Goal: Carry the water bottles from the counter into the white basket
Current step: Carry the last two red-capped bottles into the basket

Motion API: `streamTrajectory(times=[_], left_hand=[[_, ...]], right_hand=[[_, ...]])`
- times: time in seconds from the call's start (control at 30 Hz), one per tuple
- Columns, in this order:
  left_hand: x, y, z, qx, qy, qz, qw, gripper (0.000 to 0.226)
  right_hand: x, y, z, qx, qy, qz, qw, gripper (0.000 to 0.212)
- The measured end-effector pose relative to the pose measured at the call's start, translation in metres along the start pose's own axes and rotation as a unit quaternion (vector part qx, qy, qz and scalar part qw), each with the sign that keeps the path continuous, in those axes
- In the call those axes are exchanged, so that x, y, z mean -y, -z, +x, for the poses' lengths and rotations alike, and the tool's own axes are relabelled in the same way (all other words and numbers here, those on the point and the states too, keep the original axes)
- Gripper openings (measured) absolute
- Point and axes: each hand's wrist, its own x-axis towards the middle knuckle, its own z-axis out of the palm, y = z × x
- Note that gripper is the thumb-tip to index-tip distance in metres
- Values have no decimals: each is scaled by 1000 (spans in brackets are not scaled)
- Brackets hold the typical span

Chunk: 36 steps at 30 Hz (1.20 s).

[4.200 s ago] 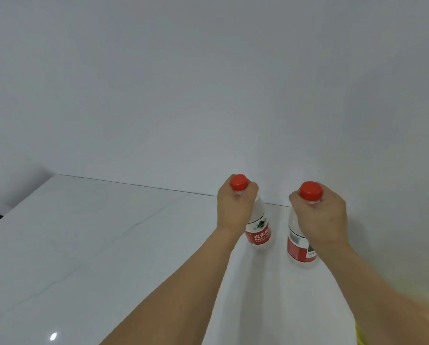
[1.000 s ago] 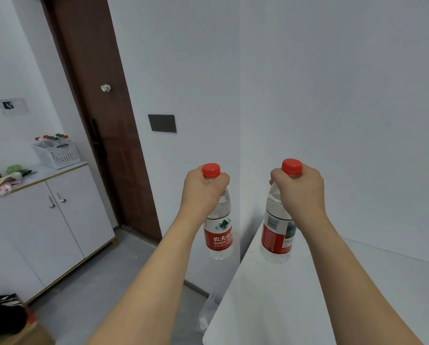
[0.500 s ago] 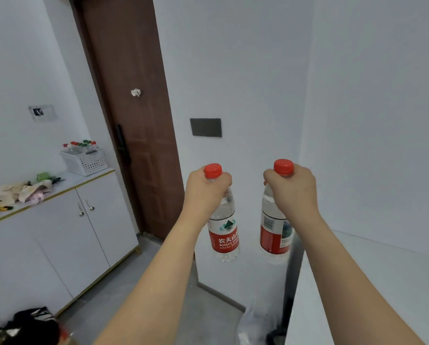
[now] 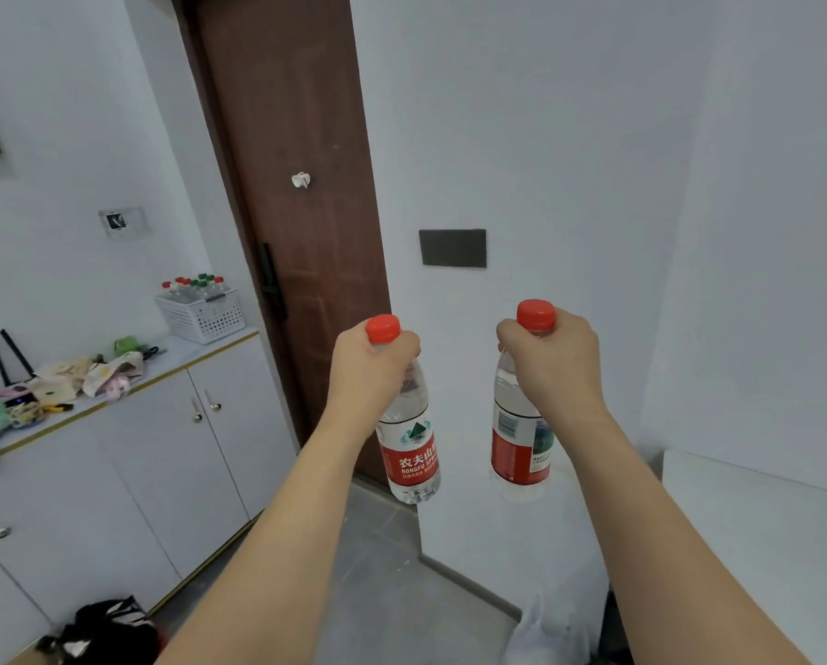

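My left hand [image 4: 370, 371] grips the neck of a clear water bottle [image 4: 409, 453] with a red cap and red label, held upright in the air. My right hand [image 4: 555, 362] holds a second such water bottle [image 4: 517, 448] the same way, a little to the right. The white basket [image 4: 202, 314] stands far off at the left on a white cabinet top, with several capped bottles standing in it. The white counter [image 4: 757, 530] shows at the lower right, its corner just right of my right arm.
A brown door [image 4: 296, 232] stands ahead, with a dark wall plate [image 4: 452, 248] to its right. The white cabinet [image 4: 128, 453] along the left wall carries cloth clutter [image 4: 66, 381]. A black bag [image 4: 109, 626] lies on the grey floor; a white plastic bag [image 4: 545, 635] sits by the counter's foot.
The view has swung left away from the counter: door, cabinet and basket have shifted rightward and grown nearer. Both hands still hold their bottles upright in front of me.
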Motion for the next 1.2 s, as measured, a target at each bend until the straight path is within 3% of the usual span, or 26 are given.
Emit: streamTrajectory(times=[0.23,0.77,1.2], left_hand=[[34,60,43,-27,12,0,1000,19],[151,288,214,-103,31,-23,994,23],[217,310,348,-149,34,-14,988,23]], right_hand=[[14,-81,-3,21,15,11,1000,19],[83,-392,-10,82,28,34,996,21],[79,-542,79,139,67,43,987,22]])
